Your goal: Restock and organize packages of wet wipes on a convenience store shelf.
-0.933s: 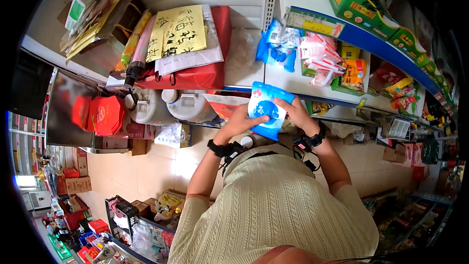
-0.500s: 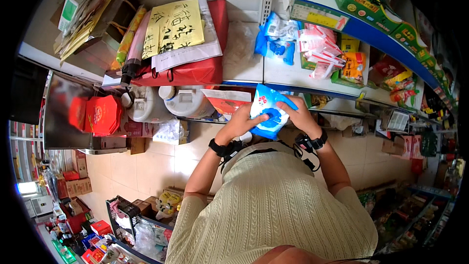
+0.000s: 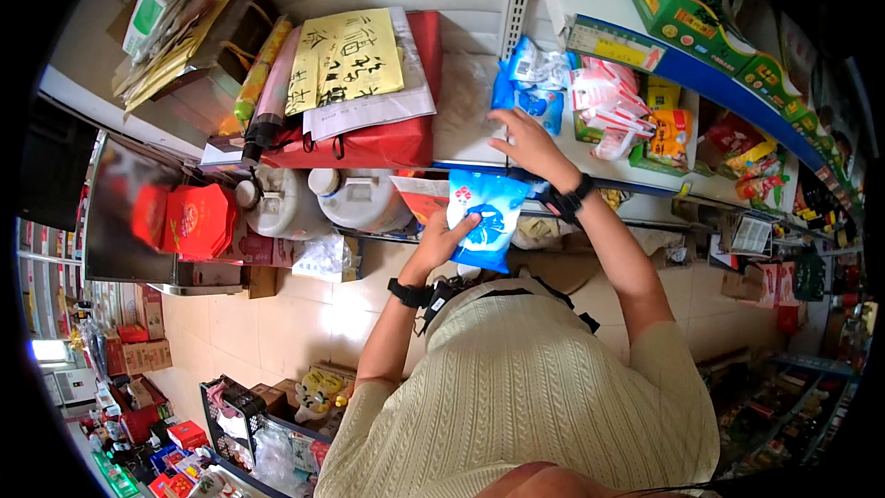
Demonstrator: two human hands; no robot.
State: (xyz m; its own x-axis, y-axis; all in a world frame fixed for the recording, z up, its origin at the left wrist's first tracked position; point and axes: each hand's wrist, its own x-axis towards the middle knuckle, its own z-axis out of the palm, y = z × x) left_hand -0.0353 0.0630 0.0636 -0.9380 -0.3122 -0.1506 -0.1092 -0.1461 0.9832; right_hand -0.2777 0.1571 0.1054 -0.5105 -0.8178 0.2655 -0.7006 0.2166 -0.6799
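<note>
My left hand grips a blue and white plastic packet by its left edge, the thumb lying across its front. The packet is upright in front of my waist, just below the shelf edge. My right hand is off that packet and reaches over the shelf, fingers apart and nothing seen in them. Its fingertips are close to several similar blue and white packets lying on the shelf; whether they touch cannot be told.
Right of the packets lie red and white sachets and orange packets. A red box topped with yellow papers lies left. White jugs stand below. A blue-edged upper shelf overhangs at right.
My right hand has let go of the packet and moved up to the shelf, near the blue packets. The held packet has shifted slightly left and down in my left hand.
</note>
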